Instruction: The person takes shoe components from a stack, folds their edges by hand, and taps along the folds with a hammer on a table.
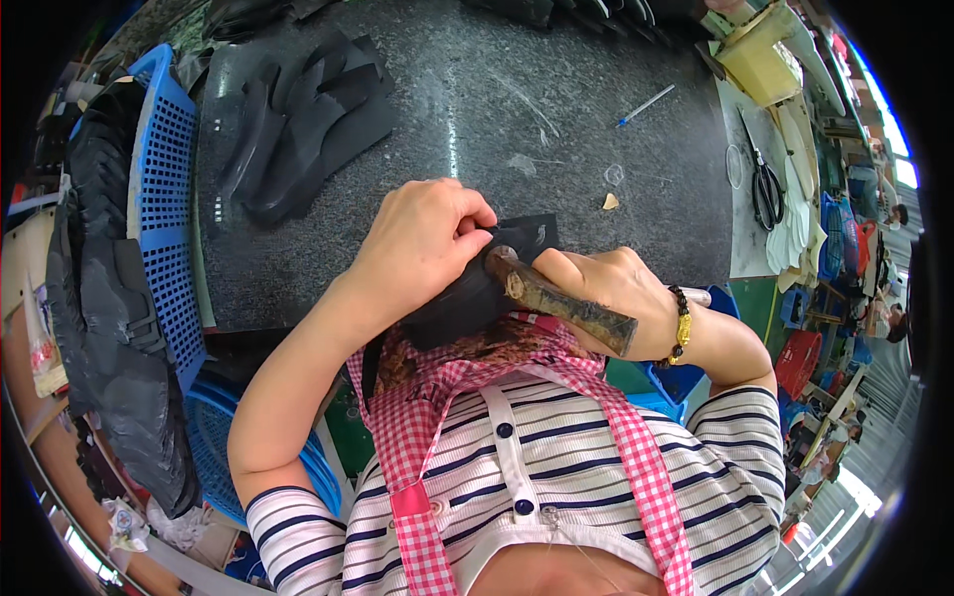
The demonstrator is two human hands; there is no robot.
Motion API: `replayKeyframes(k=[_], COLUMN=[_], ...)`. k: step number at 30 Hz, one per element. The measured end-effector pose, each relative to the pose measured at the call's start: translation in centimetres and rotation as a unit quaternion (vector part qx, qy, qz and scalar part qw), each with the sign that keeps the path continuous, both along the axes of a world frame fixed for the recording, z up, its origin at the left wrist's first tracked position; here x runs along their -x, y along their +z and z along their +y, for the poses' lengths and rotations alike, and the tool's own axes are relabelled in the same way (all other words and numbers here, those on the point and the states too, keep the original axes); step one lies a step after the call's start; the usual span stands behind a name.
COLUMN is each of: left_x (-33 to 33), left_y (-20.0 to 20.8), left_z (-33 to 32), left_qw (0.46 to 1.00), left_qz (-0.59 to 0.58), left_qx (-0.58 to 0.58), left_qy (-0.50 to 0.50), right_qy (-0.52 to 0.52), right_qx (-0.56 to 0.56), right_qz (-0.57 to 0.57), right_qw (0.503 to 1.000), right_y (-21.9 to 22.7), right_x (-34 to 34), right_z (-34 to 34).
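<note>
My left hand (422,238) pinches the upper edge of a black leather-like piece (457,310) between thumb and fingertips. This piece lies at the near edge of the table, partly over my lap, and its lower part hangs against the apron. In my right hand (621,288) is a hammer (571,303) with a worn, brownish metal head. Its rounded face rests on or just above the black piece, close to my left fingertips; I cannot tell whether they touch. My right fingers wrap the handle, which is mostly hidden by the hand.
Black cut pieces (308,119) lie in a pile at the table's far left. A blue basket (164,149) and stacked black pieces (114,298) stand at left. A pen (646,104), a beige scrap (610,202), black-handled scissors (765,191) and a yellow container (760,62) are at right.
</note>
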State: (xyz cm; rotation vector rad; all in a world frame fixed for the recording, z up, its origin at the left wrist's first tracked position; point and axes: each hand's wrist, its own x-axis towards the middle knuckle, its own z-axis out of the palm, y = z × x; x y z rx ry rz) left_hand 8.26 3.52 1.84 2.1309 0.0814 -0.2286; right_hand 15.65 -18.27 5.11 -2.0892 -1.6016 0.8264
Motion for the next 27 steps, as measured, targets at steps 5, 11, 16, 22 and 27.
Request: replayKeyframes(k=[5,11,16,22,27], left_x=[1.2,1.5,1.7,2.6,4.2], left_y=[-1.5,-2.1,-2.2,-2.2,-2.2], left_z=[-0.4,0.1,0.0,-0.4,-1.7], left_qw=[0.992,0.959,0.95,0.938,0.948], left_qz=[-0.118,-0.254,-0.273,-0.3,-0.262], left_qx=[-0.038,-0.115,-0.14,-0.169,-0.175], left_qy=[0.019,-0.051,-0.06,0.032,0.049], right_qy=[-0.09,-0.08,-0.101,-0.072,-0.055], right_qx=[-0.022,-0.082,-0.051,0.012,-0.053], right_qz=[0.022,0.017,0.004,-0.023,-0.041], right_qw=[0.995,0.993,0.994,0.997,0.996], right_y=[0.5,1.0,1.6,1.7,1.0], right_x=[-0.6,-1.8,-2.1,-2.0,-2.7], right_z=[-0.2,0.5,1.4,1.7,1.8])
